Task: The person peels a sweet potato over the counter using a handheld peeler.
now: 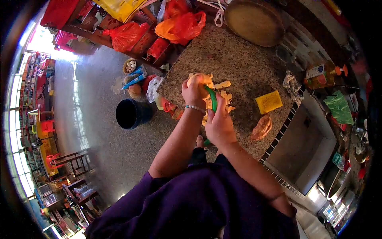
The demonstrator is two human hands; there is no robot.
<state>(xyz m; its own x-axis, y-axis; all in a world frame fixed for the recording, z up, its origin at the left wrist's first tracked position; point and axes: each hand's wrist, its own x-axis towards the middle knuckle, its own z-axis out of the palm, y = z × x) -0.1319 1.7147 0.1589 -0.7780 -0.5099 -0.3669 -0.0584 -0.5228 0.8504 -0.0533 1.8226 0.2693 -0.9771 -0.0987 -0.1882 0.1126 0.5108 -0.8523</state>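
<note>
Left hand (pixel 193 93) has a pale orange chunk (pixel 205 95) clutched, probably firm but slick, best held behind the green tool (pixel 213 99) gripped in the right hand (pixel 221 128).

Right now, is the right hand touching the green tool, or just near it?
Touching. The head view shows the right hand with its fingers and thumb closed around the near end of the green tool.

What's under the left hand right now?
Beneath the left hand is a pale orange piece, partly visible beside the green tool. Similar scraps show nearby on the counter. Whatever lies directly below the palm is covered.
</note>
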